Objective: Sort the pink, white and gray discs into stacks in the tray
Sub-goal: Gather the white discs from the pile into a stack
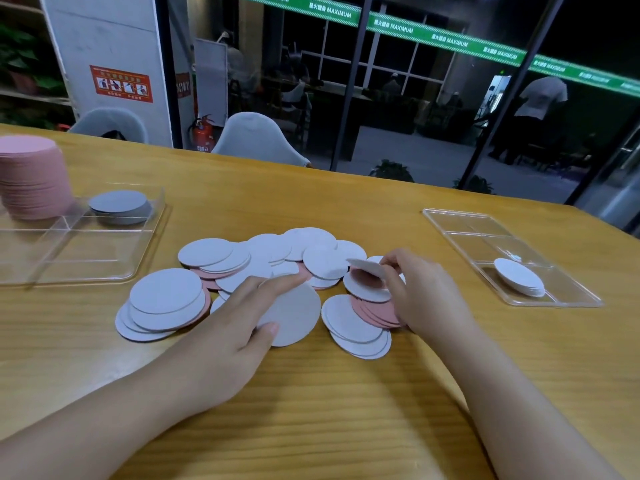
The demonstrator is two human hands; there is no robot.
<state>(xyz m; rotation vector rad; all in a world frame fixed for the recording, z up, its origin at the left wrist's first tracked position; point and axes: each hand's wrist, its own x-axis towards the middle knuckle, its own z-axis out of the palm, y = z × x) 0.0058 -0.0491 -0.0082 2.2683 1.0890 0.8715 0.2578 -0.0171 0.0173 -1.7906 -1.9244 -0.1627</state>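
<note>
From the head camera, a loose pile of discs (pixel 263 271) lies spread on the wooden worktop (pixel 346 410) in front of the person, mostly white faces with pink ones showing underneath. The right hand (pixel 419 289) has its grip closed in a pinch on a single white disc (pixel 367 268), tilted up off the heap near the pink discs (pixel 377 311) at its right side. The left hand (pixel 239 317) holds a larger-looking gray disc (pixel 294 313) at the near edge of the pile, thumb on its near rim and fingers curved across its far side. The left tray (pixel 69 251) already carries a tall pink stack (pixel 33 178) and a low gray stack (pixel 119 206); the right tray (pixel 568 289) holds a short white stack (pixel 519 277). To do this step well, I would peel one disc at a time by its edge (these look thin and likely to cling together), check its colour face-up, then lay it flat and centred on the matching stack: white to the right tray, gray to the left. Dropping from height risks skewing the stacks.
</note>
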